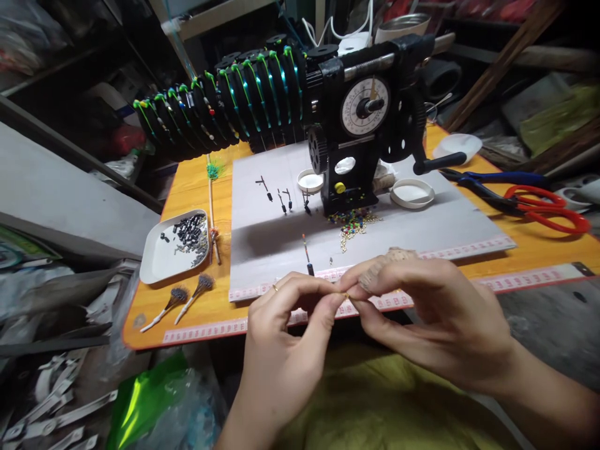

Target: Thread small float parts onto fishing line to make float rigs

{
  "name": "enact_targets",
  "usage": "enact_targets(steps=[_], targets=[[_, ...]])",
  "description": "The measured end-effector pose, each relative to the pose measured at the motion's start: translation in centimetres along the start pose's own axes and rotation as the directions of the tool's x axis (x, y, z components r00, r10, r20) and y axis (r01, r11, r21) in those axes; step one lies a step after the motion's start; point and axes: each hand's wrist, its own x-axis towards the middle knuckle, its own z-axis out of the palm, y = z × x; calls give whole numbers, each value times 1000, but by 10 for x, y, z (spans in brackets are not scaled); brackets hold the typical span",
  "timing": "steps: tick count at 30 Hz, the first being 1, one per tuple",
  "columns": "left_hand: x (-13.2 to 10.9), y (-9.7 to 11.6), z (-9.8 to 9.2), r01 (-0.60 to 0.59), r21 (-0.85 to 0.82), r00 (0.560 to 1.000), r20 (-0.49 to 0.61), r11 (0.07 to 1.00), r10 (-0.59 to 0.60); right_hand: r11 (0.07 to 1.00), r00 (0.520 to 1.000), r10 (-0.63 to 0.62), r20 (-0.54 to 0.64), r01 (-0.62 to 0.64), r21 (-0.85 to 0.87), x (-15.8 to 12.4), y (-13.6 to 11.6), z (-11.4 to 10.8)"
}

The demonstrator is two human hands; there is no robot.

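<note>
My left hand [295, 337] and my right hand [431, 312] meet at the front edge of the table, fingertips pinched together. Between them is a tiny gold-coloured piece [346, 296], too small to name. A beige wrap [382, 269] covers one finger of my right hand. Just beyond my fingers, a short rod with a black cylinder [310, 269] and a tiny metal piece [330, 260] lie on the grey board [267, 262]. Small coloured and gold beads [354, 225] are heaped behind them. Several black cylinders with thin stems [284, 203] lie further back.
A black machine with a dial [365, 106], crank [440, 162] and cord-wound spools [253, 94] stands at the back. The white tray [152, 259] at left holds dark cylinders. Two bristly bundles [178, 295], red-handled scissors [548, 206], blue-handled pliers [497, 179] and a measuring tape [529, 276] lie around.
</note>
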Motion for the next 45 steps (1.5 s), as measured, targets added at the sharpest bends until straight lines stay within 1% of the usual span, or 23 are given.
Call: enact_targets(steps=[3, 9, 12, 14, 16, 18, 20, 24, 27, 29, 30, 32, 33, 34, 35, 36, 37, 38, 39, 41, 42, 44, 45], targets=[[1, 0, -1, 71, -86, 997, 14, 994, -70, 998, 998, 47, -33, -46, 46, 1, 0, 1], [2, 2, -4, 86, -125, 996, 35, 988, -82, 994, 995, 93, -27, -92, 53, 1, -2, 1], [1, 3, -4, 116, -164, 993, 52, 980, -108, 985, 987, 133, -85, -122, 123, -1, -4, 2], [2, 3, -3, 146, -213, 989, 32, 966, -142, 969, 974, 195, -118, -173, 179, 1, -6, 2], [4, 3, -2, 153, -266, 987, -14, 952, -163, 972, 973, 216, -82, -206, 117, 6, -9, 2], [5, 2, -1, 139, -304, 986, -46, 943, -160, 983, 983, 182, -6, -182, -24, 13, -12, 2], [6, 1, 0, 122, -319, 988, -47, 940, -145, 987, 991, 129, 39, -124, -106, 19, -13, 3], [4, -2, -2, 121, -321, 991, -10, 939, -131, 970, 1000, -19, 4, 20, -241, 21, -12, 7], [3, -3, -5, 188, -342, 982, 66, 921, -176, 901, 978, -205, -27, 178, -396, 15, -8, 8], [3, -3, -7, 221, -341, 974, 121, 914, -191, 869, 964, -267, -20, 232, -437, 11, -7, 7], [3, -3, -8, 221, -324, 973, 135, 920, -187, 864, 962, -273, 7, 249, -437, 11, -6, 6], [3, -3, -8, 160, -240, 985, 98, 957, -141, 874, 962, -266, 65, 269, -404, 13, -7, 5], [3, -4, -7, 82, -174, 996, 47, 981, -75, 892, 966, -248, 77, 259, -371, 15, -7, 5], [3, -6, -6, -26, -91, 1000, -9, 996, 25, 916, 973, -219, 76, 232, -328, 18, -7, 5], [3, -8, -5, -153, 6, 986, -61, 988, 153, 942, 983, -174, 65, 186, -279, 20, -7, 5], [4, -10, -4, -282, 112, 951, -99, 953, 293, 964, 992, -119, 51, 128, -231, 22, -7, 5], [4, -12, -4, -391, 214, 901, -113, 895, 420, 979, 997, -65, 45, 73, -192, 23, -7, 5], [4, -14, -4, -468, 299, 850, -105, 832, 516, 985, 998, -26, 52, 35, -167, 24, -7, 4], [5, -16, -4, -513, 363, 812, -86, 778, 577, 988, 998, -8, 63, 17, -153, 24, -8, 4], [5, -17, -5, -554, 430, 778, -36, 713, 627, 989, 995, -2, 97, 16, -146, 24, -9, 3], [5, -17, -5, -564, 436, 774, -16, 701, 632, 987, 994, -10, 112, 28, -159, 24, -9, 2], [6, -15, -5, -535, 399, 805, -25, 745, 592, 977, 990, -47, 136, 74, -202, 26, -9, 2], [6, -13, -5, -492, 346, 841, -49, 799, 539, 969, 987, -72, 144, 103, -226, 27, -9, 1]])
